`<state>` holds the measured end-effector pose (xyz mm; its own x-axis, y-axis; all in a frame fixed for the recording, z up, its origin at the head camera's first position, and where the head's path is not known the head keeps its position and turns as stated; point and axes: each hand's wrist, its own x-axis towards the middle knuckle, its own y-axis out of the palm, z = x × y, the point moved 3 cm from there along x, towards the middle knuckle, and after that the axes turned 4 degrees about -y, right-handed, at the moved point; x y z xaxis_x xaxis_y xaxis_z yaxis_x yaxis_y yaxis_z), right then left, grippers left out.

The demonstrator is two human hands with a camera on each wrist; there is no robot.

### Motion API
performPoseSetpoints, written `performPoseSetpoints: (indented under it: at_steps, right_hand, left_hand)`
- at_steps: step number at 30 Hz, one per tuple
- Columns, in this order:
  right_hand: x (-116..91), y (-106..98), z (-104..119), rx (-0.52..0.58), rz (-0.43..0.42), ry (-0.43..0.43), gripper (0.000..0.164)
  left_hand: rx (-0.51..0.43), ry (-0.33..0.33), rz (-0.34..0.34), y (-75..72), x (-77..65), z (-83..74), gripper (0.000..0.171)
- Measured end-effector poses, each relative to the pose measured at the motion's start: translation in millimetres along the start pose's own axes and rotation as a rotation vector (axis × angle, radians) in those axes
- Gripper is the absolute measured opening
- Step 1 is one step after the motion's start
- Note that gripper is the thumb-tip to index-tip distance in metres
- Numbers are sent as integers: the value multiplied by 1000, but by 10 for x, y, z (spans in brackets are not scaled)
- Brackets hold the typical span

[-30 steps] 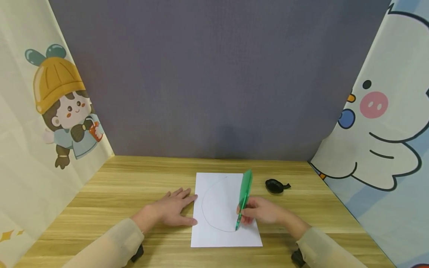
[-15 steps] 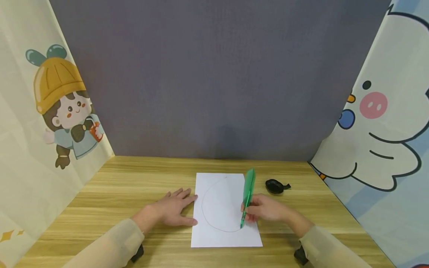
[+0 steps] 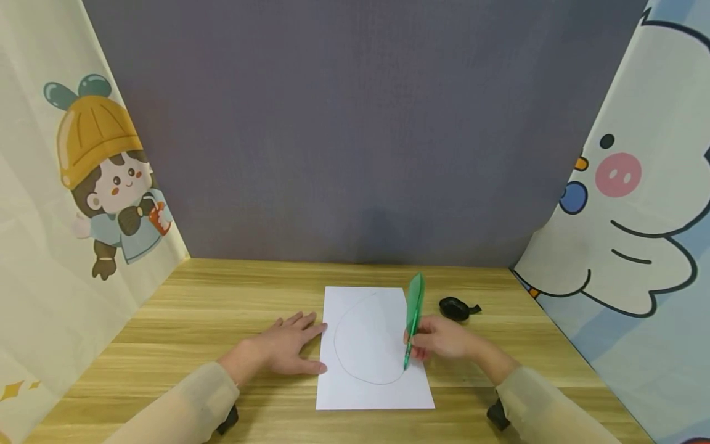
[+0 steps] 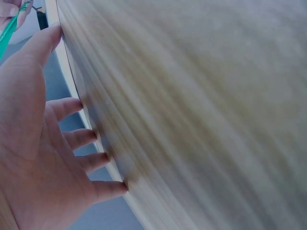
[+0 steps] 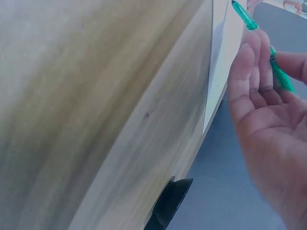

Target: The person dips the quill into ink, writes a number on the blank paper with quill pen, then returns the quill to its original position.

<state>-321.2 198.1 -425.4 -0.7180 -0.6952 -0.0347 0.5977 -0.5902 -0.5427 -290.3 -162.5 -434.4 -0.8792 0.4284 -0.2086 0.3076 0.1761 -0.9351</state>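
A white sheet of paper (image 3: 366, 336) lies on the table, bearing a thin curved line like a large circle open at its upper right. My right hand (image 3: 446, 337) pinches a green feather pen (image 3: 415, 305) between thumb and fingers, low on its shaft. The pen leans slightly, its tip at the line's end on the paper's right side. In the right wrist view, the curled fingers partly cover the pen (image 5: 245, 17). My left hand (image 3: 285, 346) rests on the table with fingers spread, thumb and index fingertips at the paper's left edge. It holds nothing.
A small black oval object (image 3: 455, 309) with a short tab lies right of the paper, beyond the right hand. A dark grey panel (image 3: 355, 135) stands behind the wooden table (image 3: 222, 296). Cartoon-printed sheets (image 3: 33, 216) flank both sides.
My right hand has moved the pen right and then up, away from me, lengthening the curved line along the paper's lower right. The left hand and paper have stayed put.
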Motion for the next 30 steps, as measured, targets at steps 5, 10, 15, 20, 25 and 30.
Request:
performPoseSetpoints:
  at_steps: [5,10,15,20,25,30]
  right_hand:
    - [13,-48,-11,-27,-18,6,23]
    - [30,-81,-19,-49,-36,25,25]
    - [44,-107,-16,-58,-50,37,25]
    - [70,-135,-27,-60,-64,44,24]
    - [99,-162,-47,-60,-84,44,24]
    - [120,-185,-74,-75,-105,48,26]
  left_hand:
    - [3,0,-3,8,8,8,98]
    - [5,-3,-1,10,7,9,98]
    - [3,-4,1,12,7,9,98]
    - [-1,-2,-6,15,9,9,98]
    - [-2,0,-15,9,9,3,98]
    - [-1,-4,-13,12,12,6,98]
